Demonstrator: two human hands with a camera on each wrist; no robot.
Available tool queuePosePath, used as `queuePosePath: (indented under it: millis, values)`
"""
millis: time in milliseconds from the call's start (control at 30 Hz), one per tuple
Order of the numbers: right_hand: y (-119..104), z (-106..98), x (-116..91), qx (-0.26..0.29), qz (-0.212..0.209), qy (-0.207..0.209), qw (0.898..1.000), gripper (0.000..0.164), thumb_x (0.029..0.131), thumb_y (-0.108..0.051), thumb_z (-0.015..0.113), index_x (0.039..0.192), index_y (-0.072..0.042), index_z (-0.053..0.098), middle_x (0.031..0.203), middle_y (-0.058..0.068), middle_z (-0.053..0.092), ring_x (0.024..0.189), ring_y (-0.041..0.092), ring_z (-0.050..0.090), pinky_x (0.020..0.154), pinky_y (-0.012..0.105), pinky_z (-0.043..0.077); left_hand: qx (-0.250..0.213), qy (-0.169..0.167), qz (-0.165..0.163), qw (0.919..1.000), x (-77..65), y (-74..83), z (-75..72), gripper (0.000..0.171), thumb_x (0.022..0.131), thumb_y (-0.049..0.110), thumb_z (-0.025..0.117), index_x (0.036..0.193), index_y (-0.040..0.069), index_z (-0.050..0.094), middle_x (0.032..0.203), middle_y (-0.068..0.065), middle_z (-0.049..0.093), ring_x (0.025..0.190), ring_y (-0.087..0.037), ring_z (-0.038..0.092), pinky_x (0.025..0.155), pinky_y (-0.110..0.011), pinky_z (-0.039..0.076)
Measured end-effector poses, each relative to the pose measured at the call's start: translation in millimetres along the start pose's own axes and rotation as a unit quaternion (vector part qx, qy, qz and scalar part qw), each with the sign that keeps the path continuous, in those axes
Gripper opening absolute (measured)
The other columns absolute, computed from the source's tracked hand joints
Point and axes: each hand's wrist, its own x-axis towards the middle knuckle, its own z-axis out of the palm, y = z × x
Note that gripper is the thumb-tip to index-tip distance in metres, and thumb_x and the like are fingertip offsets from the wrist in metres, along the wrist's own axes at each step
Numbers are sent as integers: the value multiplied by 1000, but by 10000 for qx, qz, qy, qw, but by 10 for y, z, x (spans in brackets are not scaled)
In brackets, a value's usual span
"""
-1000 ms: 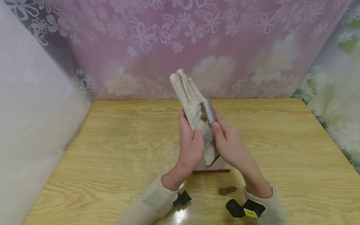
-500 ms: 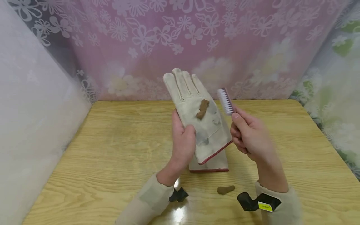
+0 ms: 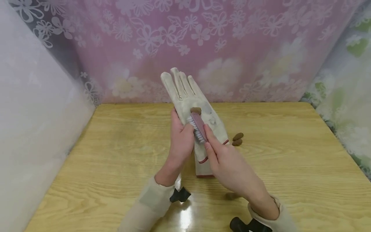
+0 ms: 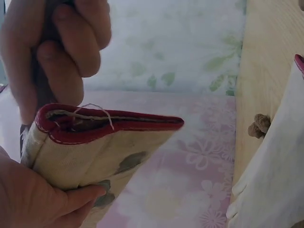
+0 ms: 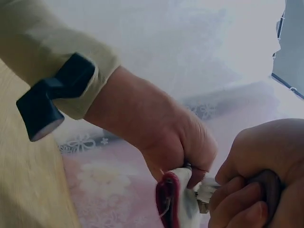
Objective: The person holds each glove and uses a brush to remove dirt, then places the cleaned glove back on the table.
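Note:
My left hand (image 3: 182, 141) holds a cream work glove (image 3: 213, 124) along its left edge, thumb on top, fingers of the glove pointing up and away. A brown lump (image 3: 195, 110) sticks to the glove, with grey smudges beside it. My right hand (image 3: 232, 166) grips a scrubbing brush (image 3: 198, 124) with a mauve back, its white bristles against the glove just below the lump, close to my left thumb. In the left wrist view the red-trimmed cuff (image 4: 114, 124) faces the camera with a loose thread. Bristle contact is partly hidden in the right wrist view.
A second cream glove (image 3: 203, 170) lies on the wooden table (image 3: 121, 154) under the held one. Two brown lumps (image 3: 237, 139) lie to its right. Another brown piece (image 3: 232, 196) sits near my right wrist. A floral curtain (image 3: 162, 42) hangs behind the table.
My right hand drew the brush off to the right, then brought it back left onto the glove. The held glove shifted left, uncovering the two lumps on the table.

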Motion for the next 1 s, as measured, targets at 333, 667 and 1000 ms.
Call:
queuePosePath:
  millis: [333, 667, 1000]
  values:
    - [190, -409, -82, 901, -142, 278, 9954, 52, 108, -27, 41, 157, -26, 25, 153, 7, 41, 131, 21, 49, 98, 20, 44, -245, -46, -221, 9994, -24, 44, 26, 76, 78, -17, 25, 149, 11, 22, 145, -9, 42, 128, -23, 49, 99, -36, 46]
    - [115, 148, 102, -870, -320, 1324, 9868, 55, 103, -15, 47, 153, 3, 31, 60, 10, 55, 46, 14, 46, 40, 30, 39, 875, -119, -440, 9951, -66, 10, 62, 65, 89, -9, 32, 150, 9, 25, 145, -9, 43, 128, -22, 49, 107, -40, 42]
    - [-96, 318, -59, -2062, -497, 1474, 9661, 59, 97, -10, 57, 149, 5, 35, 57, 7, 50, 42, 15, 43, 35, 31, 35, 354, 261, 12, 9990, 35, 115, -80, 59, 89, -13, 30, 144, 7, 29, 136, -15, 48, 121, -27, 52, 101, -39, 46]
